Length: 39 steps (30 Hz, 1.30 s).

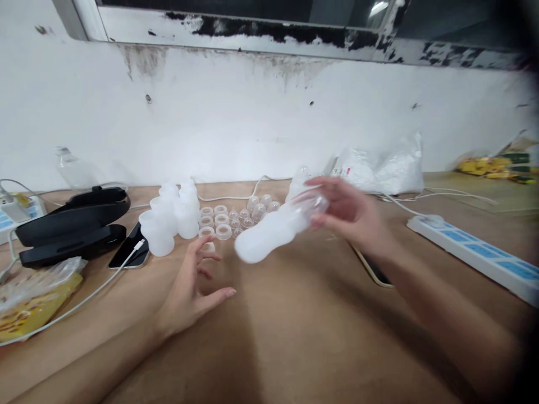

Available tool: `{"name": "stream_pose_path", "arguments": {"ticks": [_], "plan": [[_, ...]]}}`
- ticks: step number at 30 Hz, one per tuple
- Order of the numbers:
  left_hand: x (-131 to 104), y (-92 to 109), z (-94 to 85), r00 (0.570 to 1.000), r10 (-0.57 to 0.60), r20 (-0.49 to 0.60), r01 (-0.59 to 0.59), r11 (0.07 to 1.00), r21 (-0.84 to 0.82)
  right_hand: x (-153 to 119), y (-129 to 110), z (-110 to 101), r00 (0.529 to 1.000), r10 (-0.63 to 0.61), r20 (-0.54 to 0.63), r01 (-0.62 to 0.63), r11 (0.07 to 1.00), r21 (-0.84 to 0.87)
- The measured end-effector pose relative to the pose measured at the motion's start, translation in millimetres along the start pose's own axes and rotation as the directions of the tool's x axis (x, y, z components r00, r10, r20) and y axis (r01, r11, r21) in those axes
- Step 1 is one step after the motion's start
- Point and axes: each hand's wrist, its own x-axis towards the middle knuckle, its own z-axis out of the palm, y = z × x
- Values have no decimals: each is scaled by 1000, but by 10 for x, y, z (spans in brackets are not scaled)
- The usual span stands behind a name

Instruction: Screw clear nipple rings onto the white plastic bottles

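nearest the lens, the left hand (191, 294) hovers low over the wooden table (295, 336), empty, fingers spread and loosely curled, fingertips just short of a small white ring (209, 247) on the wood. the right hand (349, 216) is raised above the table near its middle, fingers wrapped around one end of a milky, translucent plastic bottle (273, 230). the bottle lies tilted, its rounded free end pointing down toward the left hand. it is blurred by motion, so whether it holds anything is hard to say; it looks empty and frosted white all along.

behind the left hand stands a cluster of similar small white bottles (170, 221), upright and touching one another, seemingly uncapped. just beside them, toward the middle, lie rows of white rings (214, 221) and clear dome-shaped caps (256, 207).

on the left sit a black case (71, 224), a phone (128, 255) with a white cable plugged in, and a yellow packet (33, 300) in clear wrap. a white plastic bag (383, 165) leans against the wall at the back, and a white-and-blue power strip (475, 255) lies along the right edge.
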Motion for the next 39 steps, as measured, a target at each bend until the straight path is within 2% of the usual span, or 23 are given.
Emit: {"name": "stream_pose_path", "arguments": {"ticks": [2,3,6,8,10,13,18,22,26,28,30,32,33,35,36,37,39], "plan": [[-14,-7,15,1000,10,-13,-10,1000,1,97,-82,-285,982,-83,-167,44,974,-224],[-20,-9,17,1000,18,-15,-18,1000,7,140,-80,-407,977,-73,-200,-2,936,-351],[-22,-10,14,999,41,4,-41,999,27,251,86,-630,975,78,-208,-207,662,-720],[-15,-10,11,999,51,11,-52,998,39,310,266,-664,964,174,-203,-265,518,-813],[-8,-14,10,998,60,14,-61,997,48,362,435,-645,956,223,-188,-273,451,-850],[0,-19,8,998,58,22,-59,997,42,433,602,-611,951,236,-201,-284,405,-869],[17,-21,-3,1000,-6,5,7,1000,-25,539,734,-629,950,208,-231,-290,326,-900],[21,-43,-1,1000,-3,-7,3,1000,-28,578,787,-637,935,227,-271,-334,313,-889],[16,-81,17,1000,23,-18,-23,1000,0,558,767,-642,934,249,-256,-331,336,-882],[20,-80,5,998,51,-43,-49,998,45,525,700,-596,953,154,-259,-299,366,-881],[29,-54,-43,995,102,-19,-98,985,144,459,580,-463,967,-61,-246,-202,404,-892],[41,-4,-128,982,143,126,-174,942,287,334,427,-225,953,-271,-138,1,457,-890],[47,25,-178,961,147,236,-226,906,358,247,353,-75,943,-332,-32,142,485,-863],[55,77,-273,890,133,436,-347,817,461,31,246,249,921,-286,265,384,556,-737],[59,95,-310,858,121,499,-396,776,492,-86,225,405,878,-253,406,473,586,-658],[62,107,-336,834,111,540,-431,742,514,-201,228,543,837,-223,500,519,615,-593],[71,109,-357,803,87,589,-467,707,532,-394,292,746,788,-135,601,513,683,-519]]}}
